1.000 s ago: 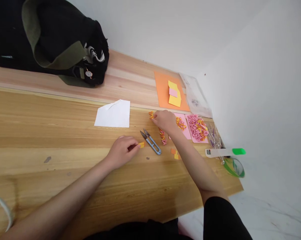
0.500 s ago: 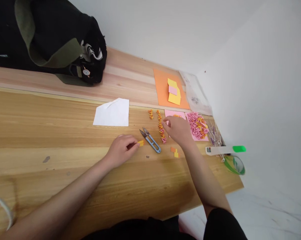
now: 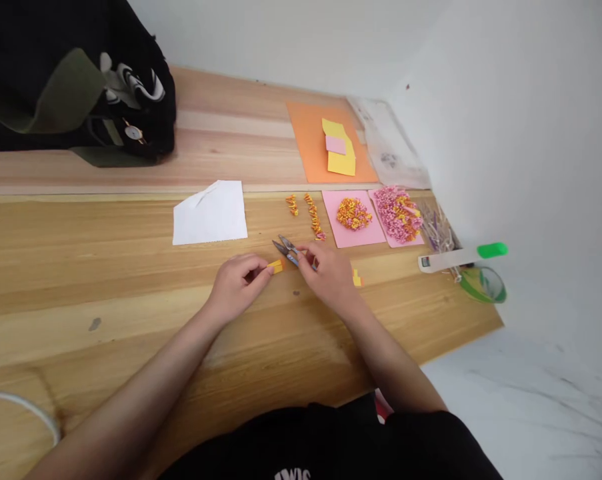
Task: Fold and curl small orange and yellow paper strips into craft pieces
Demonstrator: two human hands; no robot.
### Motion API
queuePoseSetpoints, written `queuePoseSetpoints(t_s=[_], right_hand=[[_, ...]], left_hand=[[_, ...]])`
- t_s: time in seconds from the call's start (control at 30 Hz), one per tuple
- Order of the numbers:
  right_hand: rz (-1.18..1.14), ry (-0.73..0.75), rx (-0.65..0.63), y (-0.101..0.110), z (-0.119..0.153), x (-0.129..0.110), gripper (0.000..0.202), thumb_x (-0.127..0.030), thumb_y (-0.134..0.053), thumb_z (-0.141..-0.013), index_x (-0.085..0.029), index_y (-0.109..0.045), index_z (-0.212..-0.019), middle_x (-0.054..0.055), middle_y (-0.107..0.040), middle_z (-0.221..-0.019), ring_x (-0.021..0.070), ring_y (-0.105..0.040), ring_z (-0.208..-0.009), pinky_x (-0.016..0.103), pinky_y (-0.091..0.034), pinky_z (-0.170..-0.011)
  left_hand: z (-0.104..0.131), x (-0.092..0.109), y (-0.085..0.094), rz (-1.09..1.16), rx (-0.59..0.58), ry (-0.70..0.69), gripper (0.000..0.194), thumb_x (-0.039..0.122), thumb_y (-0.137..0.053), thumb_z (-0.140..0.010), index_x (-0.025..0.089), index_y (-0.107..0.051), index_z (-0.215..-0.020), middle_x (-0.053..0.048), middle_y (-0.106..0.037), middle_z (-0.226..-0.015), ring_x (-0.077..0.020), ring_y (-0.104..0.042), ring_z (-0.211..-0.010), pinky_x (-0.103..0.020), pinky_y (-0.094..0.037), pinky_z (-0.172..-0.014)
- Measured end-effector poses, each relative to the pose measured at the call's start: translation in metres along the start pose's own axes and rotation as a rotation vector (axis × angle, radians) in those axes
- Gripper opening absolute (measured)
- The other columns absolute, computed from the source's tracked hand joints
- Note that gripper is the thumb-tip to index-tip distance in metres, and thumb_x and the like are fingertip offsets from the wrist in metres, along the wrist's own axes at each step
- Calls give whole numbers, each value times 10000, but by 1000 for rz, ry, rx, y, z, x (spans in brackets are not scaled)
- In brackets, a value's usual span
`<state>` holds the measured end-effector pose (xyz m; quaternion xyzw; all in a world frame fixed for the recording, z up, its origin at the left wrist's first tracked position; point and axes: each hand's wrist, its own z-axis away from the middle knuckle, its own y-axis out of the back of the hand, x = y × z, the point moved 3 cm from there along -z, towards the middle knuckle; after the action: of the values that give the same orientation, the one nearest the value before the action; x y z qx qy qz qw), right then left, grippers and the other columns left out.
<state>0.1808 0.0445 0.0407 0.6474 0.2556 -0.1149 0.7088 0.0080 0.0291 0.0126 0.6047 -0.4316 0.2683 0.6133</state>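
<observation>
Strips of yellow-orange paper point(image 3: 277, 267) sit near the middle of the frame, their near end pinched between thumb and fingers of the left hand point(image 3: 238, 283). Just to the right, the right hand point(image 3: 328, 273) curls its thumb and fingers over the handles of a pair of snips point(image 3: 287, 252) — how firmly they grip, I cannot tell. The blades stand apart and point to the upper left, just above the strips. Small yellow scraps point(image 3: 357, 279) lie beside the right hand. Above the snips run two short rows of curled bits, one shorter point(image 3: 292, 205), one longer point(image 3: 313, 215). Right of centre, two pink sheets bear heaps — one orange and yellow point(image 3: 353, 214), one mostly pink point(image 3: 397, 212). White paper point(image 3: 213, 217) lies left of the rows; a black bag point(image 3: 11, 40) fills the upper left.
</observation>
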Motion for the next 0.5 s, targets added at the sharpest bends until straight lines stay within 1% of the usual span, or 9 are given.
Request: queuePoseSetpoints(t_s=[0.07, 0.17, 0.23, 0.27, 0.33, 0.4, 0.5], right_hand=[[79, 26, 42, 2, -1, 2, 245, -203, -507, -904, -148, -682, -1066, 83, -682, -966, 192, -615, -900, 284, -462, -828], [161, 63, 26, 7, -6, -1, 256, -222, -502, -915, -157, -680, -1088, 111, -650, -1093, 221, -579, -1044, 313, -448, -921], [275, 43, 10, 13, -16, -5, 267, -242, -486, -929, -155, -697, -1068, 130, -633, -1149, 251, -556, -1085, 345, -440, -935], [343, 23, 1, 16, -23, -8, 277, -258, -477, -936, -151, -708, -1046, 138, -632, -1157, 268, -549, -1092, 362, -438, -931], [449, -27, -4, 21, -41, -11, 303, -293, -465, -948, -150, -725, -1010, 144, -653, -1112, 291, -537, -1107, 384, -431, -933], [496, -73, 7, 24, -58, -12, 294, -329, -494, -940, -168, -721, -1035, 136, -673, -1094, 294, -543, -1101, 390, -431, -929], [527, -77, 18, 20, -78, -11, 281, -368, -530, -924, -203, -709, -1066, 125, -690, -1072, 294, -562, -1080, 388, -446, -887]], left_hand=[[0, 0, 0, -21, -6, -13, 271, 329, -513, -865, 167, -617, -675, -5, -597, -610, -132, -506, -589, -257, -377, -585], [0, 0, -1, -66, -18, -34, 280, 318, -506, -875, 171, -615, -663, -1, -598, -602, -129, -505, -577, -256, -378, -583], [0, 1, -1, -86, -15, -47, 287, 317, -501, -880, 170, -617, -662, -1, -597, -598, -127, -502, -566, -255, -377, -578], [0, 1, -1, -93, -14, -54, 289, 318, -500, -881, 170, -617, -663, 0, -596, -595, -127, -502, -563, -255, -377, -577], [0, 1, -1, -101, -11, -69, 289, 317, -497, -883, 173, -617, -664, 1, -598, -594, -127, -504, -562, -253, -377, -575], [0, 1, -1, -104, -10, -80, 286, 313, -493, -884, 177, -617, -665, 4, -601, -593, -125, -506, -562, -249, -377, -574], [0, 0, -2, -102, -6, -90, 281, 302, -489, -883, 177, -614, -665, 8, -594, -590, -122, -502, -558, -244, -372, -572]])
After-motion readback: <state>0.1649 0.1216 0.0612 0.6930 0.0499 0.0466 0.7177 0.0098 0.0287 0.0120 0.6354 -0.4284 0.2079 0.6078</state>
